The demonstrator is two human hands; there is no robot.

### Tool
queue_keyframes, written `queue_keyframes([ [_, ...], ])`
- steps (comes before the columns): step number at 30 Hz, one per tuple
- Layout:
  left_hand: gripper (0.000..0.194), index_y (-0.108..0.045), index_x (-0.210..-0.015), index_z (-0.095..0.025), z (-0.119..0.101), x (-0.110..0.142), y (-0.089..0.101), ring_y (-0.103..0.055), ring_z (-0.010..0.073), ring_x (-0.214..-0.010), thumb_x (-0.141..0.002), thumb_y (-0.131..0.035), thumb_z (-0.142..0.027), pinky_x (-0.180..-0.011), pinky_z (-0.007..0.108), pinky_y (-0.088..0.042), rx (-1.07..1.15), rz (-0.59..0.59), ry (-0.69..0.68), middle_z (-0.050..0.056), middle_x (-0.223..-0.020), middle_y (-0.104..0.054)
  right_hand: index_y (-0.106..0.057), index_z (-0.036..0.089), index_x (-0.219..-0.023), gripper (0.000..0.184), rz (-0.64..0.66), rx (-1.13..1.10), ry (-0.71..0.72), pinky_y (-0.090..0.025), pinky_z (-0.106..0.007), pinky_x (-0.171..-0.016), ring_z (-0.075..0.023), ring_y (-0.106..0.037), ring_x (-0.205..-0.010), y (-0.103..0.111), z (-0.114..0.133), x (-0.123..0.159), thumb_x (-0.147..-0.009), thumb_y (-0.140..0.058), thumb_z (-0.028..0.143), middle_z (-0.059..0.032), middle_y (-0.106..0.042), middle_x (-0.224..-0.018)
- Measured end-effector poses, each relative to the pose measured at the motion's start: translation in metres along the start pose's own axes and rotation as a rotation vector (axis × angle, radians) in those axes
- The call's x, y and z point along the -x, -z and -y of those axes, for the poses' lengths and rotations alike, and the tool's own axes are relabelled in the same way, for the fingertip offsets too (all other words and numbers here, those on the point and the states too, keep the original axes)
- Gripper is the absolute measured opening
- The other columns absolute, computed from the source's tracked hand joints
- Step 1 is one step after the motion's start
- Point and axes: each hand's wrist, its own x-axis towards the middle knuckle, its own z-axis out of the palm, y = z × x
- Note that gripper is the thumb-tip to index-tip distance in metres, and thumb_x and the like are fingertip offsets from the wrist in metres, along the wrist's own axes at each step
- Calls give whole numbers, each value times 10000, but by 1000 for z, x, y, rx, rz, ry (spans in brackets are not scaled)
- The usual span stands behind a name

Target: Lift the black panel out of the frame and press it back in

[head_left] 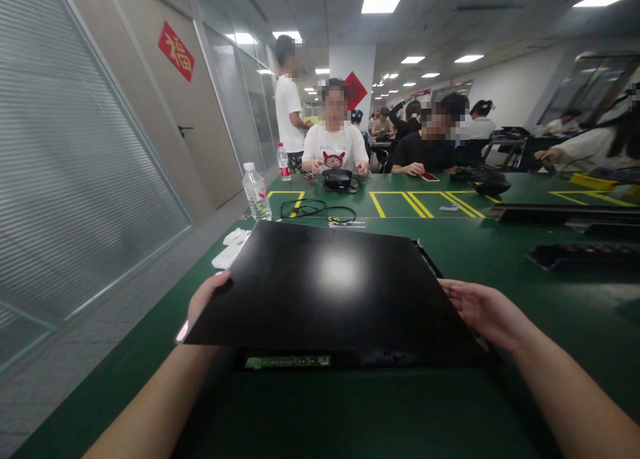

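Observation:
A glossy black screen panel [310,299] is held flat and slightly tilted over the green table, with a ceiling light mirrored on its face. Its left edge is gripped by my left hand [204,298], the thumb on top and the other fingers hidden. At the opposite edge, my right hand [485,310] supports the panel, its fingers partly tucked behind the side. A green circuit board strip [287,362] shows in a dark band below the near edge; I cannot tell whether it is joined to the panel.
Beyond the panel stand a clear water bottle [257,194] and a red-capped bottle [283,162]. A black cable [315,209] lies on the green table [480,246]. White items [231,249] sit at left, dark strips [565,212] at right. Several people are across the table.

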Motion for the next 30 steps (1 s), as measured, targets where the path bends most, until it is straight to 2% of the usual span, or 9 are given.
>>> queue_keyframes([
  [4,246,-773,-1001,-135,0,4,-3,-767,249,-598,-842,-594,-79,-571,317,-649,45,36,57,51,-652,-766,-729,199,-1105,346,-86,46,47,-613,-303,-741,-214,-752,-890,1,0,-2,-765,-661,194,-109,-792,-1042],
  [9,403,-772,-1150,-158,2,4,-4,-805,294,-771,-771,-673,-61,-692,346,-672,27,32,8,28,-674,-776,-652,211,-1175,434,-191,126,76,-593,-287,-706,-204,-754,-836,-2,3,1,-743,-685,189,-106,-788,-979],
  [13,364,-783,-1123,-168,5,-3,1,-808,300,-811,-776,-695,-104,-716,363,-676,16,98,-4,44,-782,-811,-637,212,-1206,478,-217,178,101,-581,-272,-701,-203,-758,-860,-4,3,1,-732,-698,197,-114,-795,-1019],
  [19,357,-790,-1077,-190,10,-8,5,-795,240,-854,-725,-745,-142,-768,301,-656,3,244,-67,35,-948,-832,-636,205,-1197,461,-218,185,145,-600,-309,-769,-224,-767,-891,-2,-1,-1,-741,-699,213,-130,-800,-1027],
  [23,331,-781,-1018,-199,13,-13,8,-778,218,-837,-689,-813,-223,-749,273,-631,-52,261,-138,20,-984,-833,-625,198,-1176,435,-246,153,182,-607,-322,-803,-225,-772,-881,-1,-2,-4,-744,-672,184,-137,-801,-1010],
  [26,348,-783,-950,-198,15,-16,9,-775,276,-919,-621,-865,-279,-786,306,-621,-121,265,-203,32,-930,-831,-610,193,-1187,432,-265,135,198,-607,-317,-807,-217,-772,-865,0,-1,-4,-758,-657,174,-142,-802,-1017],
  [30,436,-784,-951,-204,18,-23,12,-744,347,-1058,-569,-911,-371,-884,361,-596,-184,290,-279,61,-971,-832,-613,191,-1173,420,-276,127,197,-606,-307,-793,-211,-770,-855,0,0,-4,-756,-659,174,-140,-803,-1012],
])
